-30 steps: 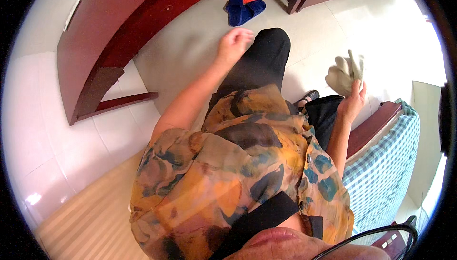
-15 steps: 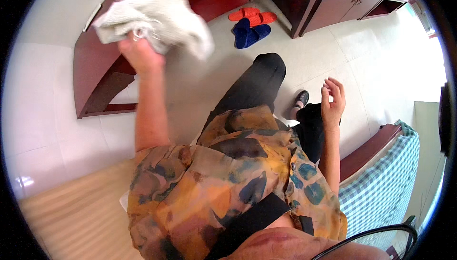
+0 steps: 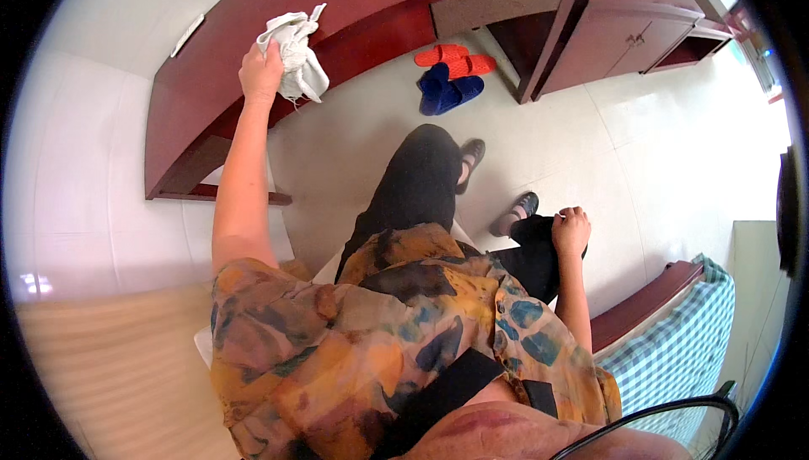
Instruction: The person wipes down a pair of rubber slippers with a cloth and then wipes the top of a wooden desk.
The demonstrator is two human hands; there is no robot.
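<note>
My left hand is closed around a crumpled white cloth, a rag or small towel with a frayed edge. The cloth is over the front part of a dark red wooden desk, and one corner hangs past the desk's edge. On the lower right, my right hand rests at my right knee, fingers loosely bent and holding nothing. My legs in black trousers are bent as I sit facing the desk.
Red slippers and dark blue slippers lie on the pale tiled floor under the desk. A dark red cabinet stands at the far right. Close on my right is a blue-and-white checked cloth over a wooden-edged bed or bench.
My left hand has brought the cloth down from in the air to the desk, where it looks more bunched. My right hand has dropped to my knee. My left leg has shifted left.
</note>
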